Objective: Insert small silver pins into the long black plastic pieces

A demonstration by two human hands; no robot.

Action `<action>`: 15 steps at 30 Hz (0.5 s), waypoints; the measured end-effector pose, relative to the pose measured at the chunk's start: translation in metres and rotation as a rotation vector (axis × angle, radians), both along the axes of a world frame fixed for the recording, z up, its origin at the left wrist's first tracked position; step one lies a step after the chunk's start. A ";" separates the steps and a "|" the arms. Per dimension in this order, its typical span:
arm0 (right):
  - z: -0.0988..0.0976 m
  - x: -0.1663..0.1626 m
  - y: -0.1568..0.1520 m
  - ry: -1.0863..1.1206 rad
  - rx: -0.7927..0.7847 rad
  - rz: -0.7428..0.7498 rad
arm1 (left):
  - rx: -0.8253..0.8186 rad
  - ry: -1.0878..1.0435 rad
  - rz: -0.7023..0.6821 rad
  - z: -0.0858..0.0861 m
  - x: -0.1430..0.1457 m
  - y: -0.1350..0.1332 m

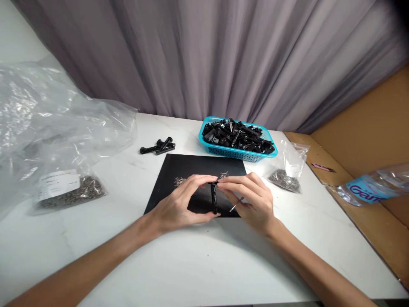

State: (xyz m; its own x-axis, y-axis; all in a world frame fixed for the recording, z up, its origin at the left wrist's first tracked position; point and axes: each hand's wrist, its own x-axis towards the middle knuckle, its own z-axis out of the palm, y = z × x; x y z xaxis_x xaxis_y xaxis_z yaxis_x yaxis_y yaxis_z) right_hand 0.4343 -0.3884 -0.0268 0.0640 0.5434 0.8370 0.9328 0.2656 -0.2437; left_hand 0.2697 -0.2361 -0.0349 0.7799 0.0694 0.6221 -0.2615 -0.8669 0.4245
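Note:
My left hand grips a slim black plastic part upright, thumb at its lower end and fingers at its upper end. My right hand is closed, its fingertips touching the part's top end. A thin silver metal tool is tucked in the right hand and sticks out below the fingers; its exact kind is unclear. Whether a small piece sits between the right fingertips is hidden. Beneath both hands lies a black mat. Small metal pieces form one pile and another pile on it.
A blue basket full of black plastic parts stands behind the mat. Several similar parts lie left of it. Bags of small metal pieces lie at left and right. A plastic bottle and a cutter are at right.

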 end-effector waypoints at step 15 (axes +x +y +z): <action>0.003 -0.011 0.000 0.057 -0.054 -0.059 | 0.072 -0.015 -0.033 0.001 0.003 0.000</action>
